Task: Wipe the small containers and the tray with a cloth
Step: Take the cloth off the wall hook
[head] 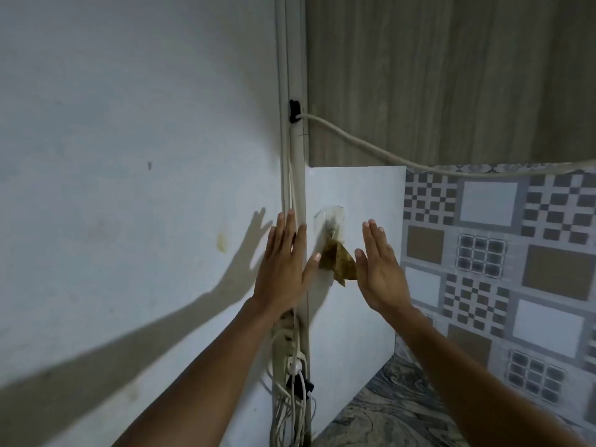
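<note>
One plain white wall (129, 124) fills the left, with one arm shadow cast across it. One wood-grain panel (451, 75) sits upper right, and one patterned tile wall (516, 253) is below it. One white board (361, 317) stands in the corner on a marble-look tabletop (387, 414). Two bare forearms reach up from the bottom edge. Left hand (283, 262) is flat with straight fingers, back to the camera, in front of the vertical conduit (296, 172), holding nothing. Right hand (380, 269) is also flat and released, fingers together, holding nothing. One thick pale cable (387, 156) runs from one black clip (294, 111) off to the right. One power strip (283, 350) hangs low with several thin cords. One yellow-brown cloth (338, 262) hangs from one clear hook (329, 221) on the board, between the two hands; the left thumb tip is at its edge, contact unclear.
</note>
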